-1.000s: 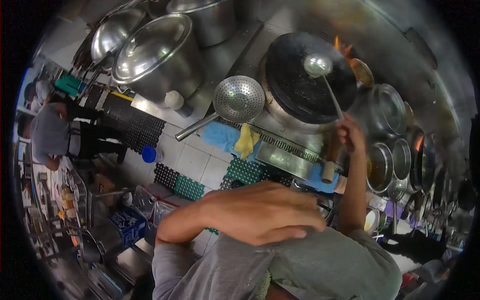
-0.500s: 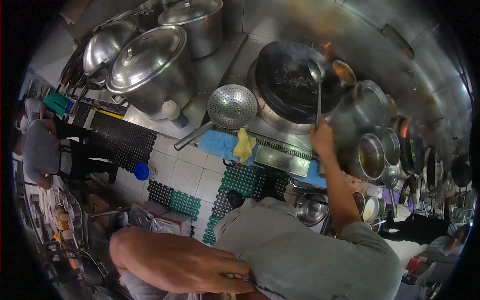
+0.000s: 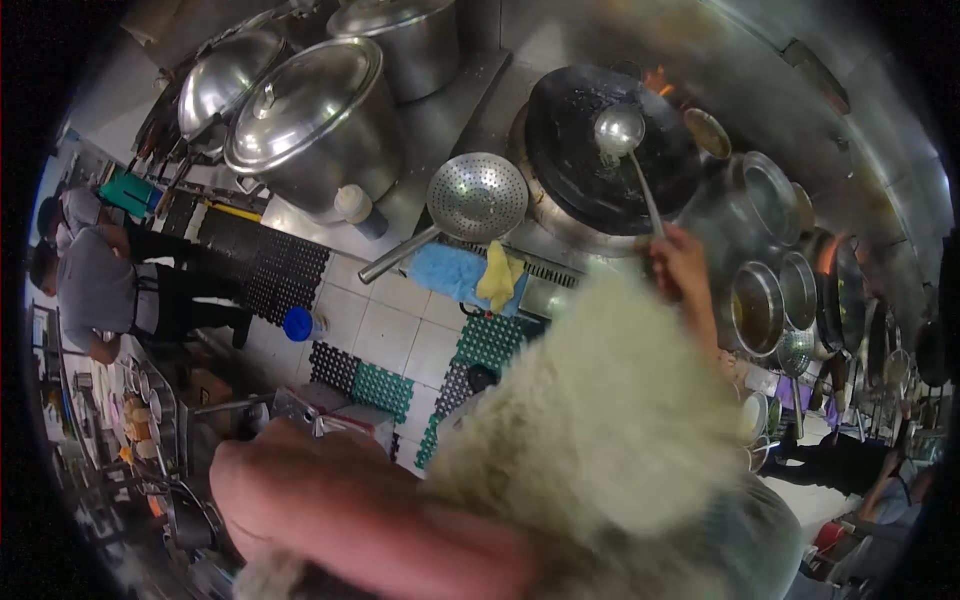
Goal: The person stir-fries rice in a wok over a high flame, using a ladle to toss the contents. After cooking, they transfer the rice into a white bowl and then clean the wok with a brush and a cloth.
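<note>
My right hand (image 3: 684, 266) is closed round the handle of a metal ladle (image 3: 619, 129). The ladle's bowl is over the inside of a large black wok (image 3: 570, 165) on the burner, with flame rising at the wok's far right edge. Close below the camera, a blurred pale yellowish cloth (image 3: 600, 410) covers much of the lower middle. My left arm, bent across the bottom and smeared by motion, runs into this cloth. The left hand's fingers are hidden, but the raised cloth appears to be in its grip.
A perforated strainer (image 3: 478, 198) lies left of the wok, near a yellow cloth (image 3: 499, 277) and blue cloth (image 3: 445, 272). Lidded pots (image 3: 310, 110) and a squeeze bottle (image 3: 358, 210) stand farther left. Metal pans (image 3: 758, 308) line the right. Other people (image 3: 100, 275) stand at left and far right.
The pale cloth has come up into view with my left arm. In the wok, the ladle has turned and shifted left, its bowl now showing bright. The whole view has shifted slightly.
</note>
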Tool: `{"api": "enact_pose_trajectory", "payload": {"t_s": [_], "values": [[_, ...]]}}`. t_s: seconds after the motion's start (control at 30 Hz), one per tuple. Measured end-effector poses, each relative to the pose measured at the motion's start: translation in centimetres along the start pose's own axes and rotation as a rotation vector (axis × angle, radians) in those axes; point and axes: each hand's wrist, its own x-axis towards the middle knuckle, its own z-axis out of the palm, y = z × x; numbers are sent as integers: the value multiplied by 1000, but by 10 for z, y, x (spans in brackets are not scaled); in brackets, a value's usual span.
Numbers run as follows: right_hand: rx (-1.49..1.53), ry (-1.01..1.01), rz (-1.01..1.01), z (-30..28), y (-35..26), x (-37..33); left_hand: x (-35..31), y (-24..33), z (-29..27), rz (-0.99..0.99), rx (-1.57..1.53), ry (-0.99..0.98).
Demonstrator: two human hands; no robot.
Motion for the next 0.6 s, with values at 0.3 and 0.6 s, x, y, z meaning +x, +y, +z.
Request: {"api": "enact_pose_trajectory", "payload": {"t_s": [0.3,0.6], "values": [[-465,238,-183,-9,23,39,84,-34,-14,99,-46,-7],[-130,-34,19,-49,4,59,137,-64,-9,204,-151,177]]}}
